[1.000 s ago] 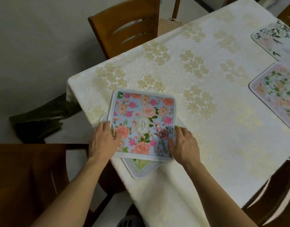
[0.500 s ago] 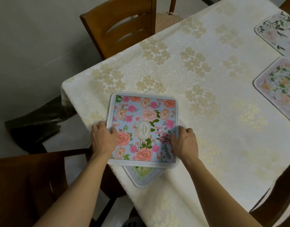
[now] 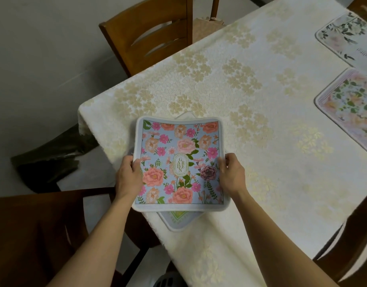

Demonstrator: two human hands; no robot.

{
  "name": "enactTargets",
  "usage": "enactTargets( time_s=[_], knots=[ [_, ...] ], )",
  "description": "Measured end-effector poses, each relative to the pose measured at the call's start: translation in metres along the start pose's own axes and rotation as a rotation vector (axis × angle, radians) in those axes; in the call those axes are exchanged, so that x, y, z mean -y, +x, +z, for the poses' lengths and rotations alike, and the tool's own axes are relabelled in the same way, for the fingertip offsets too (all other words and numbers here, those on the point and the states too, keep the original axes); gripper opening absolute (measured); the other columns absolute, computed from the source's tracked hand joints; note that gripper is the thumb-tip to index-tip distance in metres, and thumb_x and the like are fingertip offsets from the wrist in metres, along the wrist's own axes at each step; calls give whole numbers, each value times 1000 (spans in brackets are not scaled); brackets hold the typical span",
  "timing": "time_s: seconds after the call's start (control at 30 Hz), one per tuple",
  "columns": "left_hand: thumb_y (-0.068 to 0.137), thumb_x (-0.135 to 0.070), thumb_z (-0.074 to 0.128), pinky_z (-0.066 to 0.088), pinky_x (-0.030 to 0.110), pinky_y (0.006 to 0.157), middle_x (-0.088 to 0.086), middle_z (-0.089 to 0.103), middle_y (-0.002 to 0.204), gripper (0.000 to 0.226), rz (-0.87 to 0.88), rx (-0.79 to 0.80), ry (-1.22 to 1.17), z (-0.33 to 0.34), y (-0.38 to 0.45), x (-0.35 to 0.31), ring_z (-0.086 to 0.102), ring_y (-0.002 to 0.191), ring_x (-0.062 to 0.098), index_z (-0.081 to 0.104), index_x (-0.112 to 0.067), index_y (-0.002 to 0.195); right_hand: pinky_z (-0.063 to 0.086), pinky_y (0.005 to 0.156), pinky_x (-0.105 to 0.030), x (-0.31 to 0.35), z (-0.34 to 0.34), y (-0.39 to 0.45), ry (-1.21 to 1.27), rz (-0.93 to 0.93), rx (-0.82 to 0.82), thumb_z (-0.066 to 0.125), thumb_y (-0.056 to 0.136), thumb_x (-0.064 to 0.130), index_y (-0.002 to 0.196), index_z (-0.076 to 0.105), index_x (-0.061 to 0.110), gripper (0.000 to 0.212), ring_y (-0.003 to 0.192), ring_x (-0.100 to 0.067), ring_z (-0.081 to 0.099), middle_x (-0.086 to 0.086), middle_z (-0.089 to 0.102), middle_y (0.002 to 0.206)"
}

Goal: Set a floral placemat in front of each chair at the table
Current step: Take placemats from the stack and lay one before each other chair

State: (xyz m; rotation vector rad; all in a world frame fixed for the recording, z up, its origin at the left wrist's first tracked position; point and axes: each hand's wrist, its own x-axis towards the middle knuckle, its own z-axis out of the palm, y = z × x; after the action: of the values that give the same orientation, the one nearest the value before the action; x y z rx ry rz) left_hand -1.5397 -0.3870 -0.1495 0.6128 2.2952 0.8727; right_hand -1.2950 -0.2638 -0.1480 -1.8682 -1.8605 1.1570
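Both hands hold a blue floral placemat (image 3: pixel 181 162) at the near corner of the worktop (image 3: pixel 261 125), which is covered by a cream tablecloth with pale gold flower clusters. The left hand (image 3: pixel 129 175) has its grip closed on the mat's left edge, thumb on the printed face beside a large coral bloom; the right hand (image 3: pixel 232 175) grips the right edge the same way, thumb lying near a dark maroon flower. The mat (white-bordered, with an oval label reading "GARDEN" at its middle) curves slightly between the two hands, and its near edge reaches past the edge of the worktop. Beneath it lies a second placemat (image 3: pixel 176 221), turned at an angle so that one rounded corner with a green pattern pokes out at the near side and another pale corner shows at the far side. Two more floral mats sit well apart at the right: a pink-toned one (image 3: pixel 348 106) and, beyond it, a white one with dark leaves (image 3: pixel 344 36). A wooden chair (image 3: pixel 149 36) stands at the far left side of the worktop, and another dark wooden chair (image 3: pixel 33 235) is at the near left.
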Motion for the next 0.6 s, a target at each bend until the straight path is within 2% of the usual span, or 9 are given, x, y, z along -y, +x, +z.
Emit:
enactTargets(
  time_s=[0.07, 0.13, 0.2, 0.37, 0.5, 0.6],
  knots=[
    [104, -32, 39, 43, 27, 52, 0, 62, 80, 20, -6, 21, -31, -1, -9, 0, 62, 67, 16, 52, -19, 94, 54, 54, -33, 0, -7, -5, 32, 4, -15, 41, 105, 32, 97, 48, 14, 21, 74, -18, 62, 2, 59, 84],
    [103, -33, 39, 46, 30, 54, 1, 63, 80, 21, -3, 34, -49, 0, -18, -2, 63, 69, 18, 51, -21, 92, 57, 61, -42, -3, -16, -12, 52, 17, -38, 40, 106, 33, 97, 48, 14, 22, 73, -18, 63, 4, 60, 83],
    [103, -33, 40, 47, 30, 55, 1, 63, 81, 22, 15, 35, -58, 2, -27, -7, 63, 70, 18, 51, -20, 89, 57, 63, -43, -7, -27, -20, 61, 22, -66, 38, 106, 35, 97, 47, 15, 24, 74, -17, 63, 5, 60, 84],
    [102, -29, 38, 45, 36, 59, 5, 59, 81, 24, 51, 61, -49, 19, -47, -25, 57, 70, 22, 49, -10, 92, 53, 58, -39, -29, -59, -48, 73, 38, -162, 34, 105, 41, 96, 45, 16, 29, 72, -15, 62, 4, 60, 84],
    [102, -28, 39, 40, 35, 57, 4, 55, 77, 23, 127, 128, -11, 45, -67, -43, 51, 66, 21, 47, -11, 90, 45, 53, -27, -58, -87, -76, 100, 87, -262, 33, 106, 40, 97, 45, 15, 29, 72, -12, 60, 6, 59, 84],
    [102, -28, 39, 37, 34, 55, 4, 52, 76, 23, 190, 182, 13, 65, -87, -57, 47, 64, 21, 46, -11, 88, 44, 54, -24, -80, -108, -103, 145, 156, -330, 34, 106, 40, 99, 45, 17, 26, 74, -10, 61, 7, 59, 86]
  ],
)
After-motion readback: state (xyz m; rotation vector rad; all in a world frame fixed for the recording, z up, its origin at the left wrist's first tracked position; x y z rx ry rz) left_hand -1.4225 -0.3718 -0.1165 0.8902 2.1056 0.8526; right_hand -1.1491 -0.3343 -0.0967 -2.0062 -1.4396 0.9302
